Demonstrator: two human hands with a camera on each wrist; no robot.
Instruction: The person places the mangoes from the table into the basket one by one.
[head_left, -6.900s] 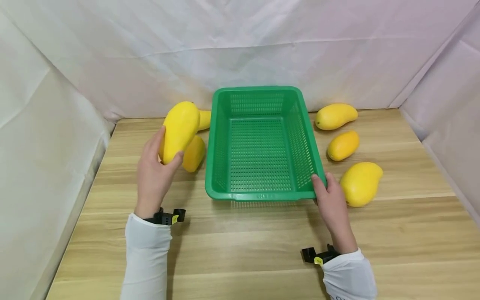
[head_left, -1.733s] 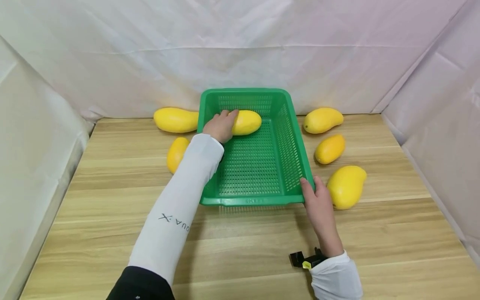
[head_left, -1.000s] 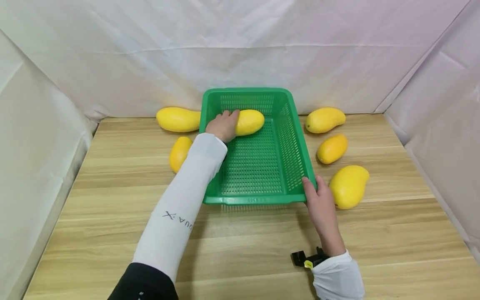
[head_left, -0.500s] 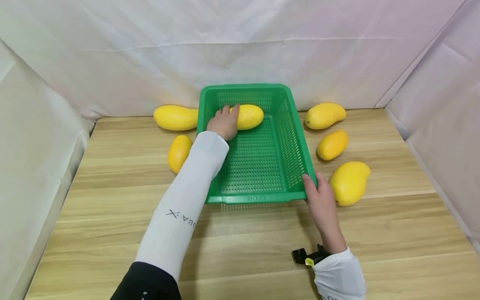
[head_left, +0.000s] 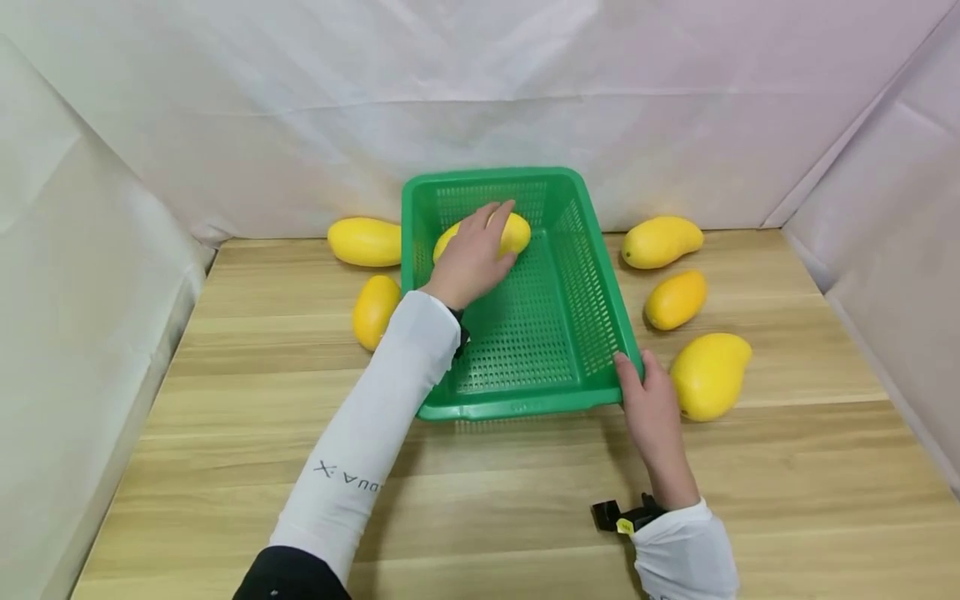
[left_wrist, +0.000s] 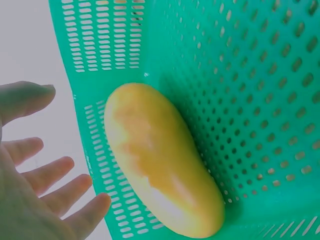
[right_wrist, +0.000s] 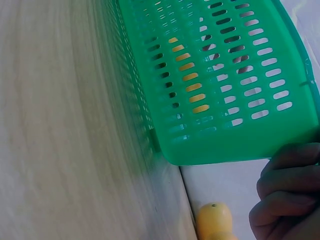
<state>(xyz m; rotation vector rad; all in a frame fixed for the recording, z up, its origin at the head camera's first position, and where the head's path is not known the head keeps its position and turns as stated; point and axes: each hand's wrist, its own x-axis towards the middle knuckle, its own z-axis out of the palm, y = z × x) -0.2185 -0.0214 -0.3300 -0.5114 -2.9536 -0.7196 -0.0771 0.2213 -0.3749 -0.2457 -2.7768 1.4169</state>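
A yellow mango [head_left: 517,237] lies across the far end of the green plastic basket [head_left: 525,408]. In the left wrist view this mango [left_wrist: 162,162] rests on the basket floor close to a slotted wall. Above it hovers my left hand [head_left: 474,260], fingers spread; the left wrist view shows the hand [left_wrist: 47,192] apart from the fruit with nothing in it. At the basket's near right corner my right hand [head_left: 651,408] grips the rim, thumb on top. Curled fingers [right_wrist: 287,175] show under that corner in the right wrist view.
Left of the basket lie two mangoes, one at the back [head_left: 365,242] and one nearer [head_left: 375,312]. On the right stand three more in a row: far [head_left: 663,242], middle [head_left: 677,300] and near [head_left: 710,377]. White cloth [head_left: 480,100] walls the wooden table [head_left: 510,508].
The left hand carried a mango from the left into the basket, held it at the far end, then released it and rose slightly. The right hand keeps its hold on the corner.
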